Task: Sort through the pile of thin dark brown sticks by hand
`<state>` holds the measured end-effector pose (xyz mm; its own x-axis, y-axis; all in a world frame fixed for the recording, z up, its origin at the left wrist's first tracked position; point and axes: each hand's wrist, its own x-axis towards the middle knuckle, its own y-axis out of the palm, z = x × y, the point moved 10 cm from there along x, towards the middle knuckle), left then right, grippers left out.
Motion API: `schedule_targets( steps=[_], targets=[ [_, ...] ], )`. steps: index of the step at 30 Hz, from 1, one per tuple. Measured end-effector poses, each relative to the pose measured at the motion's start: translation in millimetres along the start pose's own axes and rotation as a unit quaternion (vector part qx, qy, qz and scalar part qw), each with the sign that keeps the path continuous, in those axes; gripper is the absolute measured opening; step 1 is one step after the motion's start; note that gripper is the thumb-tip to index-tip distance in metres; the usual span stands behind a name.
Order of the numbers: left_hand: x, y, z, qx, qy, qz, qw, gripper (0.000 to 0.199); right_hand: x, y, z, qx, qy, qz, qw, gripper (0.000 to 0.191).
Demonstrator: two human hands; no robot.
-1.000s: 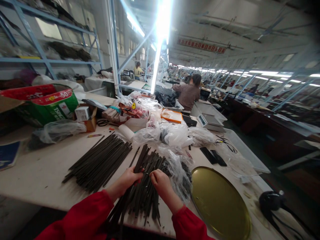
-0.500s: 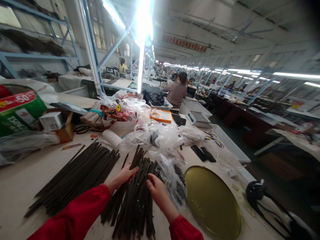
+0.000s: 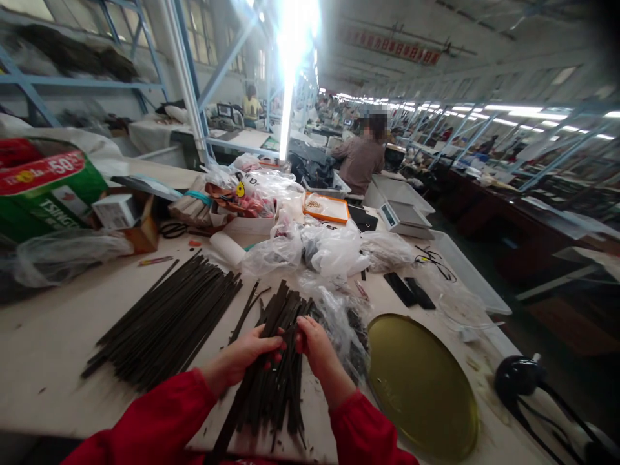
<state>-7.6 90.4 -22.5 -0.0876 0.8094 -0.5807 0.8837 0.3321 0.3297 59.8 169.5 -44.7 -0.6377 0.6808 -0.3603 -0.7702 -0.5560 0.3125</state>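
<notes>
My left hand (image 3: 252, 352) is closed around several long, flat dark strips (image 3: 237, 407), its thumb lying on top of them. They slant down toward the table's near edge. Close beside it, my right hand (image 3: 314, 339) pinches at the strips, thumb and forefinger together; the exact piece between them is partly hidden. Under both hands lies a loose pile of dark strips (image 3: 285, 394). A larger pile of similar strips (image 3: 165, 323) is spread to the left. A clear plastic bag (image 3: 339, 323) with dark contents touches the pile's right side.
At right are a round gold-coloured tray (image 3: 421, 387) and a black lamp-like object (image 3: 520, 374). Plastic bags (image 3: 334, 248), an orange-edged box (image 3: 327, 208) and a scale (image 3: 404, 219) stand farther back. A green bag (image 3: 48, 187) is at left. A person (image 3: 363, 155) sits beyond.
My right hand has moved up and closed its fingers on the strips near my left hand. The left hand's strips have shifted over the middle pile. The camera view has turned slightly left.
</notes>
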Motion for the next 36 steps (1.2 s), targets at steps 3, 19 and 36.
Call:
schedule_targets(
  steps=[3, 19, 36],
  targets=[
    [-5.8, 7.3, 6.5, -0.005, 0.012, -0.008, 1.0, 0.053, -9.8, 2.3, -10.9, 0.007, 0.033, 0.024, 0.999, 0.037],
    [-60.6, 24.7, 28.0, 0.034, 0.129, -0.064, 0.989, 0.054, -105.4, 24.9, 45.0, -0.345, -0.247, 0.048, 0.904, 0.028],
    [-24.2, -38.8, 19.6, 0.099, 0.12, -0.146, 0.977, 0.046, -68.5, 32.4, -11.4, -0.596, -0.218, 0.064, 0.77, 0.031]
  ],
)
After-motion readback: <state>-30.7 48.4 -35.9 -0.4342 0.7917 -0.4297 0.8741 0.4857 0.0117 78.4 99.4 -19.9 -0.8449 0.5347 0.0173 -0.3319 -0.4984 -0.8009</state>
